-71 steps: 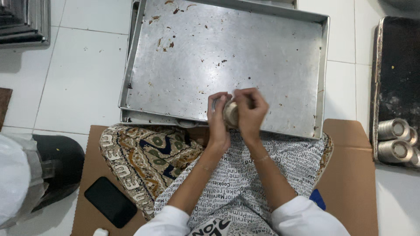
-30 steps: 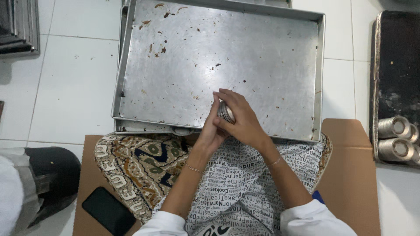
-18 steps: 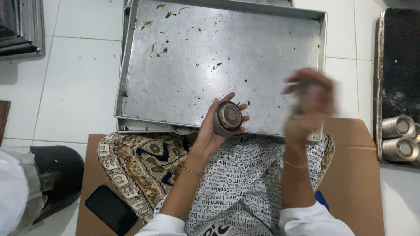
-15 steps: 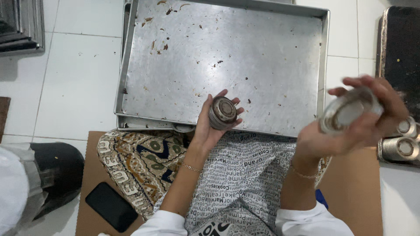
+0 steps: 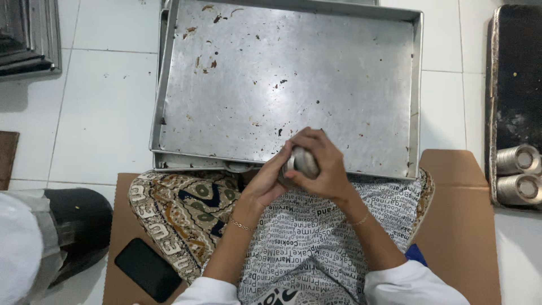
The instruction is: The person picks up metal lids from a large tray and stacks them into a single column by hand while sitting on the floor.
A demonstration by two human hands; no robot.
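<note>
1. Hands meet at the near edge of the tray: the right hand (image 5: 322, 166) curls over the top of a small round metal tin (image 5: 302, 161), fingers wrapped down its far side, while the left hand (image 5: 270, 179) cups it from below and from the left.
2. Both hands are closed on the tin, so only a sliver of its silvery side shows between the left fingertips and the right palm; whether it holds anything cannot be told.
3. The tin sits between the two palms, raised just above the lap and right at the front rim of a large shallow metal tray (image 5: 186, 113), whose bare surface carries scattered dark crumbs.
4. That tray rests on a second tray (image 5: 169, 162) of the same kind, whose edge peeks out along the left and front.
5. Under the wrists lies a printed cloth (image 5: 305, 237) in black and white, spread over the lap, with a brown patterned cloth (image 5: 180, 209) beside it on the left.
6. A thin bracelet (image 5: 240, 225) circles the left wrist.
7. The person sits on flattened cardboard (image 5: 468, 226) laid on white floor tiles; a black phone (image 5: 148, 270) lies on it at the lower left.
8. Well apart to the right, two more metal tins (image 5: 518, 174) lie on their sides at the near end of a dark tray (image 5: 516, 85).
</note>
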